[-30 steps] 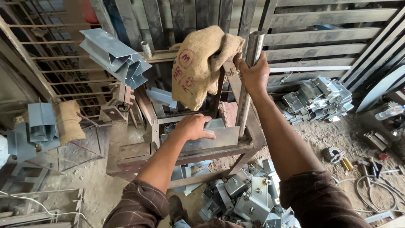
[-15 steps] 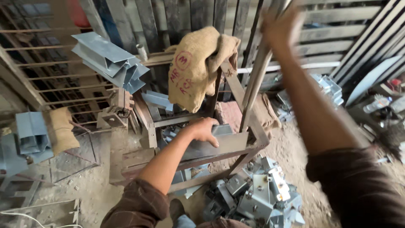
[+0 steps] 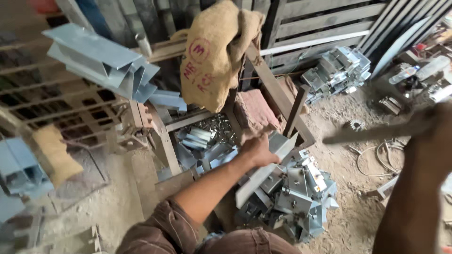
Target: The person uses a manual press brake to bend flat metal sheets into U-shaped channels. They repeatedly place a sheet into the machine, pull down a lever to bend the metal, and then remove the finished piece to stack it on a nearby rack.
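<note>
Head view looks down on a cluttered metal workshop with a sandy floor. The left hand (image 3: 258, 149) is closed around the upper end of a long, flat grey metal strip (image 3: 263, 173), which slants down and to the left from the hand, its lower end just above a pile of small grey metal brackets (image 3: 294, 197) on the ground. The right hand (image 3: 435, 141) sits far off at the right edge, well apart from the left, blurred by motion; it appears wrapped around a dark lever bar (image 3: 376, 133) that runs leftward from it, though the blur makes the grip hard to judge. Just beyond the left hand stands a rusty press frame (image 3: 278, 96), with a pinkish folded cloth (image 3: 254, 113) lying on it and a burlap sack (image 3: 214, 51) with red markings draped over its top. Inside the frame's base lies a heap of shiny cut metal pieces (image 3: 207, 136). A stack of long grey channel sections (image 3: 101, 63) rests to the upper left, and a second heap of brackets (image 3: 336, 70) lies near the slatted wall at the upper right.
</note>
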